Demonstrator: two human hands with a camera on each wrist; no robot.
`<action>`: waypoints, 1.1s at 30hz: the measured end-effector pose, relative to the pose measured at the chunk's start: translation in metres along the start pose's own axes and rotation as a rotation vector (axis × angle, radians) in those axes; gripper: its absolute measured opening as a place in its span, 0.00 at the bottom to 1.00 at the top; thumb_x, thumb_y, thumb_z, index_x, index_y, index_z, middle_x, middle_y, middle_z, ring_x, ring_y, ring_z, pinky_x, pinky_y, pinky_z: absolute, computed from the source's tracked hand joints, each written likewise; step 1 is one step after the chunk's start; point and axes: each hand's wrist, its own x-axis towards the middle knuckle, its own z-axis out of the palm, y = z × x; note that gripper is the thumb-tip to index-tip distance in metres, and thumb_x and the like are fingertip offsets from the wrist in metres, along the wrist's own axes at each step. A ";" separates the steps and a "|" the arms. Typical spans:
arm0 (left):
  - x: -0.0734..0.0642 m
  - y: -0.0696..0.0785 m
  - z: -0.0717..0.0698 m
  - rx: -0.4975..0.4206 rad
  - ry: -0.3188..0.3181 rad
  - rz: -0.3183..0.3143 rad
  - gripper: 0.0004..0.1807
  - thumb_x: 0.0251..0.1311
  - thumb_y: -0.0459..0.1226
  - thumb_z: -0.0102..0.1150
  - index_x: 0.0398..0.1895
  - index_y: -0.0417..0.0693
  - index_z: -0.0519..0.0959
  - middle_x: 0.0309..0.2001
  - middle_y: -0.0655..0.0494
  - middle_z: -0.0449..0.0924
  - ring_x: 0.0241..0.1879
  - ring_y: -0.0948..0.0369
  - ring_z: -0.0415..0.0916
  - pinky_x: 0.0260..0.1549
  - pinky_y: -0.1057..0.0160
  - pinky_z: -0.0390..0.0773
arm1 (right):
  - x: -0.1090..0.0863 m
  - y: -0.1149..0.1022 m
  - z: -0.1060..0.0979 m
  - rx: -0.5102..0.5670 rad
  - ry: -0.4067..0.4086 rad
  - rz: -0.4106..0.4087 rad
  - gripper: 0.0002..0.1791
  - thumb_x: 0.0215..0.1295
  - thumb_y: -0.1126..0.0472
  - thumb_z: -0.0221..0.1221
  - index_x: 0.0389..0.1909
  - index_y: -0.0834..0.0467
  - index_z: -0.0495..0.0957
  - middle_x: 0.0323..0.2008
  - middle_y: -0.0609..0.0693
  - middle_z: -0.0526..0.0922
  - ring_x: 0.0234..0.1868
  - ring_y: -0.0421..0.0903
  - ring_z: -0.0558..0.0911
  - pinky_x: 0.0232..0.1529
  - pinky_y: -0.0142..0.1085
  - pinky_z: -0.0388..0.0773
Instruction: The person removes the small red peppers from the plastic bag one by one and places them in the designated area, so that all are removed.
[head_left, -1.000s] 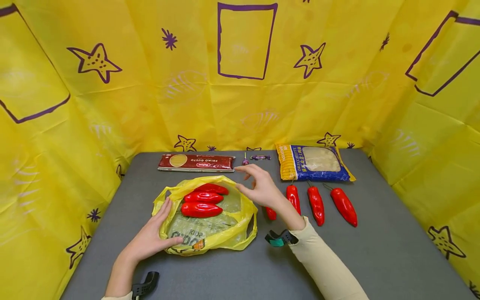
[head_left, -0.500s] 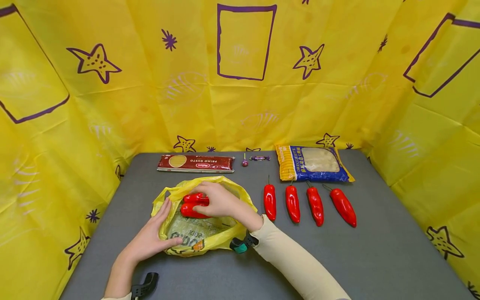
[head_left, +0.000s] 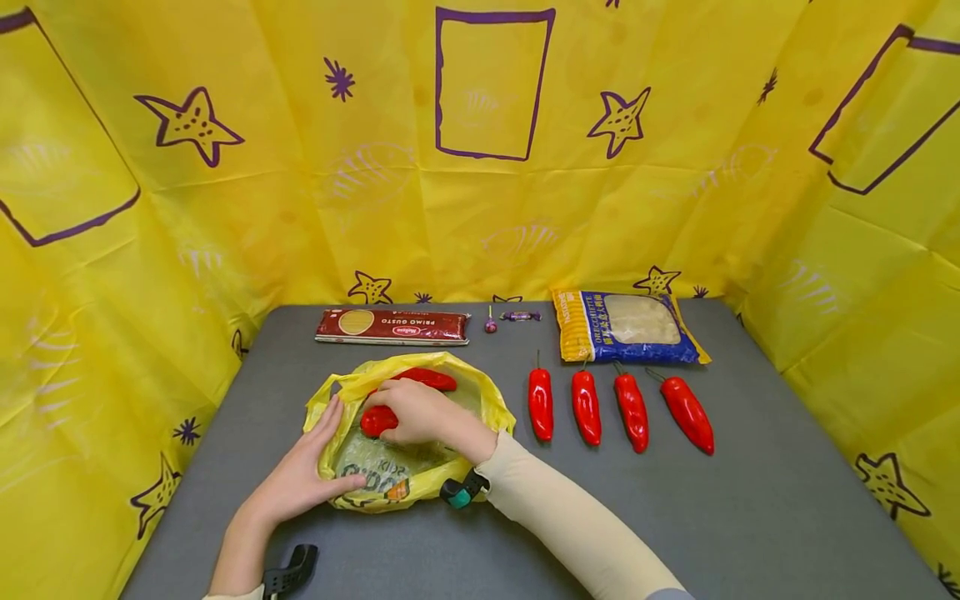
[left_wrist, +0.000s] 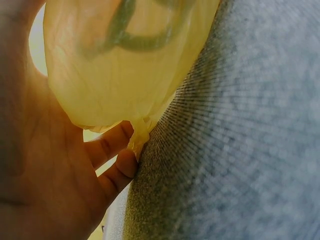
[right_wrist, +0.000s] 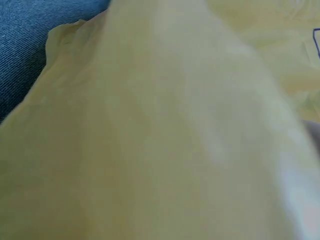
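A thin yellow plastic bag (head_left: 491,392) lies with its mouth held wide, and several glossy red peppers rest inside. My left hand (head_left: 296,471) presses along the bag's left side, its thumb stretched across the near rim. In the left wrist view, the fingers of that hand (left_wrist: 60,160) reach along the yellow film. My right hand (head_left: 420,412) is inside the bag, fingers and thumb bent round a red pepper (head_left: 375,422) whose left end shows between them. Another red pepper (head_left: 427,379) lies behind the hand. Yellow film fills most of the right wrist view.
Several red peppers (head_left: 585,408) with thin stems lie in a row right of the bag. Behind stand a red pasta pack (head_left: 393,327), a lollipop (head_left: 491,323), a wrapped candy (head_left: 521,316) and a blue-yellow pasta bag (head_left: 633,325). Yellow cloth (head_left: 480,208) surrounds the grey table (head_left: 750,517).
My right hand has moved left from above the bag's right side down into it and closed round a pepper. My left hand has stayed at the bag's side.
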 end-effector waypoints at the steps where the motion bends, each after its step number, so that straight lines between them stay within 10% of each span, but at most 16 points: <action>1: 0.000 0.000 0.000 0.002 -0.002 -0.004 0.65 0.59 0.55 0.76 0.88 0.46 0.43 0.88 0.46 0.35 0.81 0.31 0.44 0.69 0.22 0.57 | 0.001 -0.001 0.001 -0.003 -0.003 -0.001 0.23 0.66 0.54 0.73 0.62 0.48 0.84 0.58 0.44 0.84 0.59 0.40 0.81 0.65 0.32 0.75; 33: 0.000 0.002 0.001 -0.001 0.010 -0.004 0.65 0.58 0.54 0.77 0.87 0.42 0.44 0.88 0.45 0.35 0.81 0.30 0.44 0.70 0.22 0.56 | 0.004 -0.010 0.007 -0.043 -0.027 -0.087 0.20 0.71 0.54 0.67 0.62 0.48 0.84 0.53 0.42 0.86 0.54 0.39 0.82 0.61 0.30 0.77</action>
